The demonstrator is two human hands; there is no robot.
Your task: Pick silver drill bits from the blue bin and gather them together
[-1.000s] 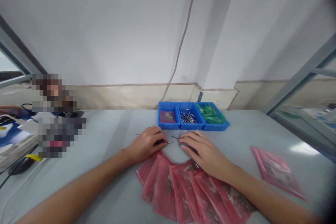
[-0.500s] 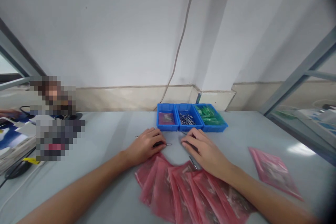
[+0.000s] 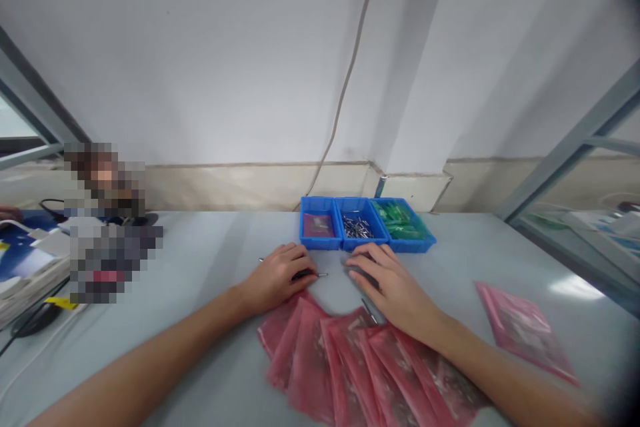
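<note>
My left hand (image 3: 281, 275) rests on the table with its fingers closed round a dark, pen-like tool (image 3: 303, 274); a thin metal tip sticks out at the right and the other end shows at the left. My right hand (image 3: 387, 282) lies opposite, fingers bent and thumb tucked beneath. Something dark shows between its thumb and fingers, but I cannot make out what. Under its wrist side lies a small dark and metallic piece (image 3: 370, 311). In front of both hands, pink translucent bags (image 3: 313, 367) spread in an overlapping fan, partly under my right forearm.
Behind the hands stand three joined blue bins (image 3: 320, 243), holding a pink bag, small metal pieces (image 3: 357, 227) and green packets (image 3: 400, 220). Another pink bag (image 3: 525, 330) lies at the right. Cables, a dark mouse (image 3: 36, 321) and a blurred-out area are at the left.
The view has shifted slightly. The fingers of my right hand have moved a little; my left hand and the bags stay put.
</note>
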